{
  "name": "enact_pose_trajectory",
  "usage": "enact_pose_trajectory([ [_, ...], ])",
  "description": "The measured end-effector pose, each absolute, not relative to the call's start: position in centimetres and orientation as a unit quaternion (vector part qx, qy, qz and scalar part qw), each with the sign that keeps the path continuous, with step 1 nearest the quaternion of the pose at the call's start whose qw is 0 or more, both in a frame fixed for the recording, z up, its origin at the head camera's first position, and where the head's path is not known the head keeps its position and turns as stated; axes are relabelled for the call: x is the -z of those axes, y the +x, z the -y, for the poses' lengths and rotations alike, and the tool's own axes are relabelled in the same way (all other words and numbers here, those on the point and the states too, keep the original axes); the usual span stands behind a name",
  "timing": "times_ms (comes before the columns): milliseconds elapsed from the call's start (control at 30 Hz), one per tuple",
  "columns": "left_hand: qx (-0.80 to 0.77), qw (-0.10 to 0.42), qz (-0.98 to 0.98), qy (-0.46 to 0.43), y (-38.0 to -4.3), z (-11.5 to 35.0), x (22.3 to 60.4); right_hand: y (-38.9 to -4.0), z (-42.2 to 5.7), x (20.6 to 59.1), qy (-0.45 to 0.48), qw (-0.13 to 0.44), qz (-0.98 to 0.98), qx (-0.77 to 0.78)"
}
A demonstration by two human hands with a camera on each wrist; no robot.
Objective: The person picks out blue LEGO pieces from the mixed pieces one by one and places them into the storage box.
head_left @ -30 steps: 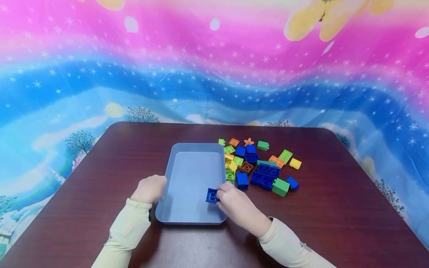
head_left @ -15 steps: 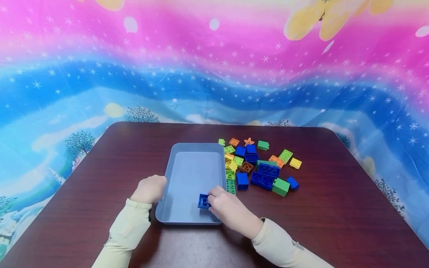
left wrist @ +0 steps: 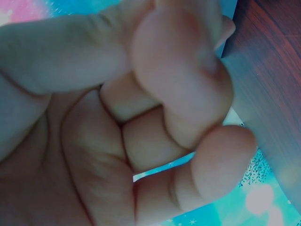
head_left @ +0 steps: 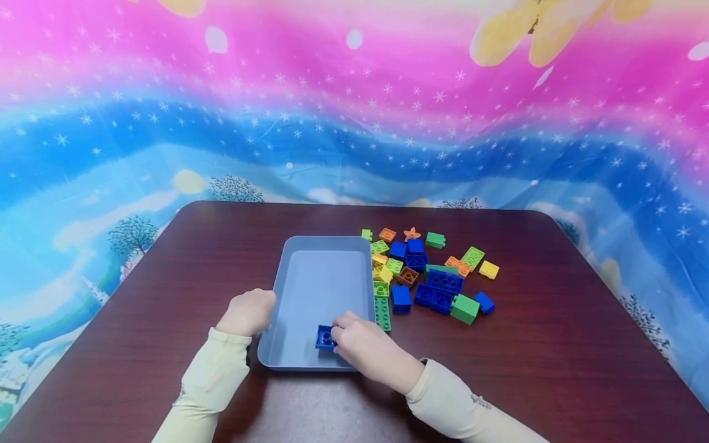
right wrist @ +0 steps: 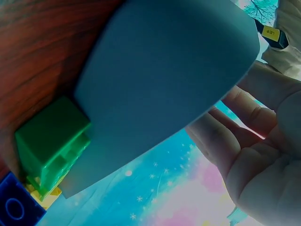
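A grey tray stands on the table at the centre of the head view. My left hand is at its left rim, with curled fingers; in the left wrist view a sliver of the tray shows behind a fingertip. Over the near part of the tray, my right hand pinches a blue toy building brick, its hollow underside showing to the head camera. From the right wrist, the tray's side hides the brick and the fingertips.
Right of the tray lies a loose pile of bricks, including a blue brick, a green brick and a yellow brick. A green studded brick lies right along the tray's right wall. A patterned cloth hangs behind the table.
My right hand has moved left and toward the near side with the blue brick, from the right rim to over the tray, uncovering the green studded brick. My left hand stays put.
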State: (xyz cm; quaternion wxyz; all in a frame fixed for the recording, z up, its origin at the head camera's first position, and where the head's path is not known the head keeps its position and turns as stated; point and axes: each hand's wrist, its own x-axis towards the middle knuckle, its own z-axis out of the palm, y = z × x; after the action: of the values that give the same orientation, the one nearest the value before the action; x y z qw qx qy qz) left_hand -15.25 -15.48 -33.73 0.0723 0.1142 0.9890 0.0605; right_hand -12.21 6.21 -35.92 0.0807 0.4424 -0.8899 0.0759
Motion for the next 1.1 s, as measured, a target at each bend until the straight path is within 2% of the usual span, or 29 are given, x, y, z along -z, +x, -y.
enact_pose_trajectory([
  [1100, -0.063, 0.084, -0.988, 0.109, -15.4, 15.4, 33.7, -12.3, -5.6, 37.0, 0.509, 0.102, 0.854, 0.011],
])
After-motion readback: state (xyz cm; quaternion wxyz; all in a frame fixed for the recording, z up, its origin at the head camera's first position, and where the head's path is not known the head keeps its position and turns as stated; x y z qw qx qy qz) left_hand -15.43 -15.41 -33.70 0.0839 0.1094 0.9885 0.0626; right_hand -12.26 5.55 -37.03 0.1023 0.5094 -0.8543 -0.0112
